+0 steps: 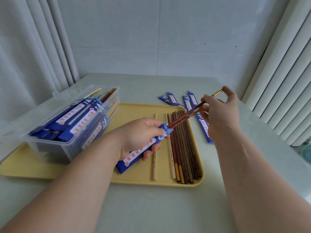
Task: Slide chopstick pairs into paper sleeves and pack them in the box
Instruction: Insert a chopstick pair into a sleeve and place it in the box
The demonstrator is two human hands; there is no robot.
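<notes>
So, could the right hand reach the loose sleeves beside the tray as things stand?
Probably yes: the loose sleeves lie uncovered close by it, though the right hand is busy pinching a chopstick pair.

We are counting one tray [138,108], one box [50,148] and two hands. The left hand [139,137] is gripping one sleeve [134,158], and the right hand [218,111] is pinching one red pair [183,117]. On the tray we are finding two pale chopsticks [154,165], two gold-tipped chopsticks [175,153] and about five dark chopsticks [190,148], tightly packed. On the tabletop [151,207] we are seeing at least four loose sleeves [172,99]. The filled sleeves [80,115] in the box are overlapping too much for us to count.
</notes>
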